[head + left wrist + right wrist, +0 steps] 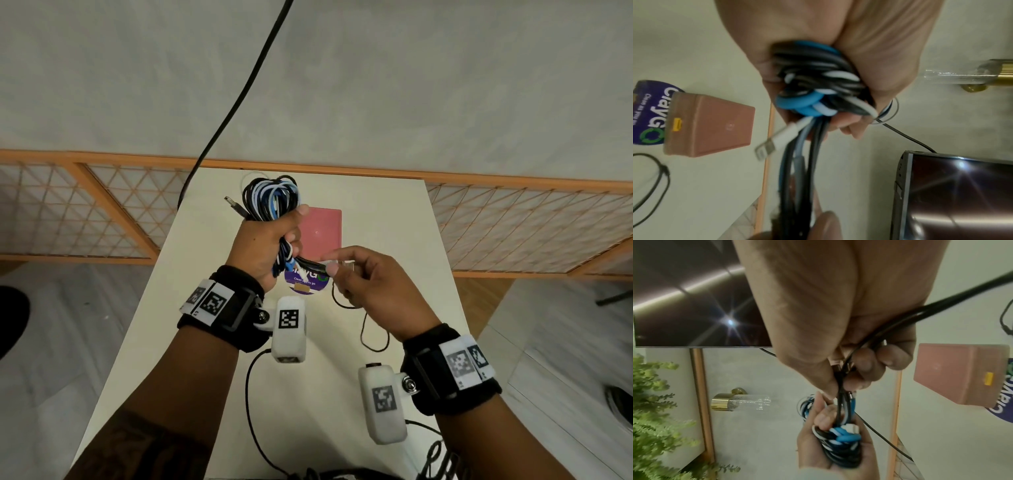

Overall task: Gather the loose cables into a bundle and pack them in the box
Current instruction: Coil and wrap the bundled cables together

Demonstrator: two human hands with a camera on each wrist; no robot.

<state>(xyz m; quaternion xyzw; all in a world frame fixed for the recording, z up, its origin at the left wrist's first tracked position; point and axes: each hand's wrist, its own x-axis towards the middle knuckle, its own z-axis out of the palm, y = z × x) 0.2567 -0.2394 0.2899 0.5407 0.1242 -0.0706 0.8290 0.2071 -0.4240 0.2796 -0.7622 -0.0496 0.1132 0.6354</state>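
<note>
My left hand grips a coiled bundle of black, white and blue cables above the table, and the coil's loops stick up past my fist. The same bundle fills the left wrist view, with a white plug hanging from it. My right hand pinches the loose cable ends that trail out of the bundle, seen in the right wrist view as black strands between thumb and fingers. The pink box lies shut on the table behind both hands.
The small white table also carries a purple round sticker and a thin black tie loop. A thick black cable hangs down from above. An orange lattice screen runs behind the table.
</note>
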